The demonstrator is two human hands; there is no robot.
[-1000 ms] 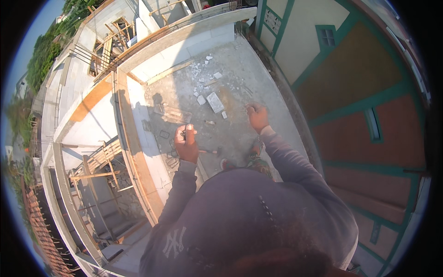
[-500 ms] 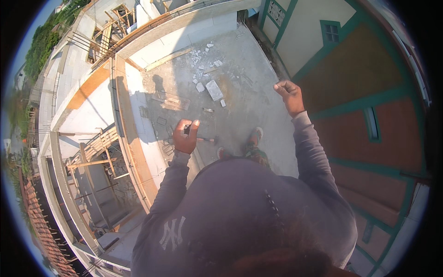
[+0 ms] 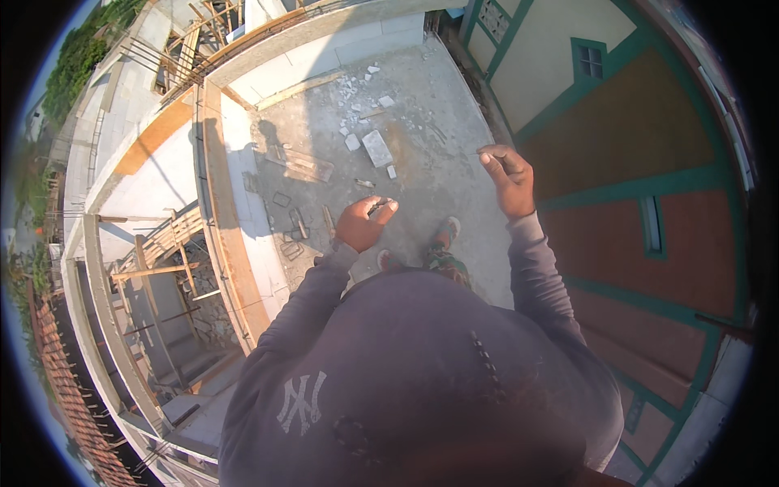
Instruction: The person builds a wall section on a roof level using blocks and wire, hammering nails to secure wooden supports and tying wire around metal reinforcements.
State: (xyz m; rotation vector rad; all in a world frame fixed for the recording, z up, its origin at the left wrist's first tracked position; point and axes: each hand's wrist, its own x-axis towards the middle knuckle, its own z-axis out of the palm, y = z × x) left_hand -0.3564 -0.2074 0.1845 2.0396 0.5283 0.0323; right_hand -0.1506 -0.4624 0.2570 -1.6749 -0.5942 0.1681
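Observation:
My left hand is raised in front of my body, over the concrete floor. Its fingers are curled, thumb and forefinger tips close together; whatever they pinch, if anything, is too small to make out. Out to the right, my right hand is held up with thumb and forefinger brought together in a pinch. Nothing I can name shows between those fingertips. Beyond my hands, a pale rectangular block lies on the floor, apart from both. A small object rests on the floor just past my left hand.
White rubble is scattered near the far low block wall. Wooden boards lie left of the block. A low wall runs along the left, with a lower level of timber props beyond. A green-framed building stands right.
My left hand has moved right and slightly up, closer to my right hand. The right hand has shifted slightly, its fingers still pinched.

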